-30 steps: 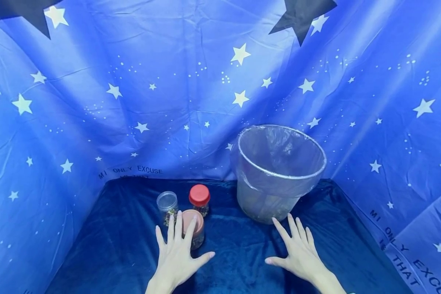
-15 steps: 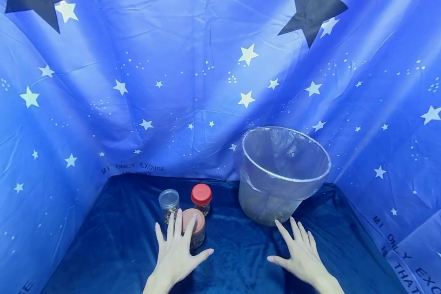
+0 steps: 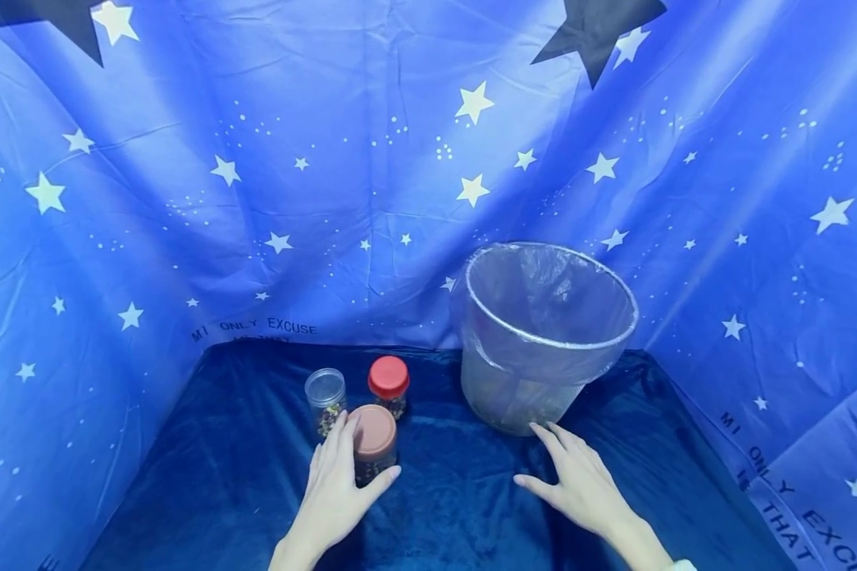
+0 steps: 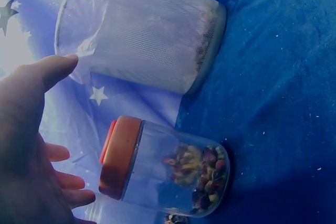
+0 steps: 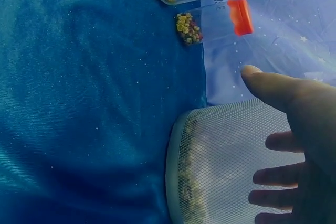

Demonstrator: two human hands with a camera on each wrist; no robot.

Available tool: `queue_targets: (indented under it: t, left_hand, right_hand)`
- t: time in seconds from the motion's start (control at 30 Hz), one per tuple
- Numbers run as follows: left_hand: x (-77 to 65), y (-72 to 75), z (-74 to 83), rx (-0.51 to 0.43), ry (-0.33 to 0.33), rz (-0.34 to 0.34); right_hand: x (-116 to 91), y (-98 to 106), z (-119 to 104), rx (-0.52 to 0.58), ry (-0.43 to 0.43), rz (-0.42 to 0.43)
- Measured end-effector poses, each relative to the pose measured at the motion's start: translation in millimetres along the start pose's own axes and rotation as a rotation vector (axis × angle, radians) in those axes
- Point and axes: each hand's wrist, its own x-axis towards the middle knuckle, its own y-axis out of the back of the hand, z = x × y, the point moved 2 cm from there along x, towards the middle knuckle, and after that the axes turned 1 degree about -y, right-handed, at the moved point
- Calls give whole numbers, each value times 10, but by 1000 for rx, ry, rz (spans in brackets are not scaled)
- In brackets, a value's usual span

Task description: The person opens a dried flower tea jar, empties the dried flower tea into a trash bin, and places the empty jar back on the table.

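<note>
My left hand hovers beside a clear jar with a pinkish-orange lid, its thumb and fingers apart around the near left side. Dried flower buds fill the lower part of that jar in the left wrist view, where a gap shows between fingers and lid. My right hand is held with loose fingers in front of a mesh wastebasket lined with a clear plastic bag. Whether its fingertips touch the basket cannot be told. Some pale, mixed contents show through the basket's lower mesh.
Behind the nearest jar stand a red-lidded jar and a clear-lidded jar, both with dried pieces inside. Dark blue cloth covers the table. A blue star-printed curtain encloses the back and sides.
My left hand's spread fingers have drawn together and moved off the front jar's lid to its left side. The right hand's fingers have also come closer together. The jars and basket stay put.
</note>
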Motion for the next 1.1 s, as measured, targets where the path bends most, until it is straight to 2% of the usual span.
queue_targets:
  t: [0.17, 0.33, 0.43, 0.5, 0.63, 0.73, 0.97, 1.1]
  left_hand:
    - [-11, -17, -40, -29, -24, 27]
    - [-22, -34, -179, 4, -81, 72]
    - [-28, -36, -247, 7, -95, 73]
    - [-25, -25, -279, -20, -76, 56]
    - [-5, 14, -352, -74, 18, -6]
    - [6, 38, -410, -79, 73, -41]
    - [19, 42, -499, -50, 130, -81]
    - [38, 0, -558, -58, 138, -86]
  right_hand:
    - [55, 13, -21, -7, 16, -27]
    - [126, 30, -50, -15, 26, -65]
    - [170, 45, -67, -20, 34, -89]
    - [197, 54, -84, -17, 36, -111]
    - [269, 70, -124, 1, 34, -150]
    - [319, 84, -150, 16, 32, -160]
    - [384, 112, -173, 45, 22, -186]
    - [422, 107, -192, 66, 19, -219]
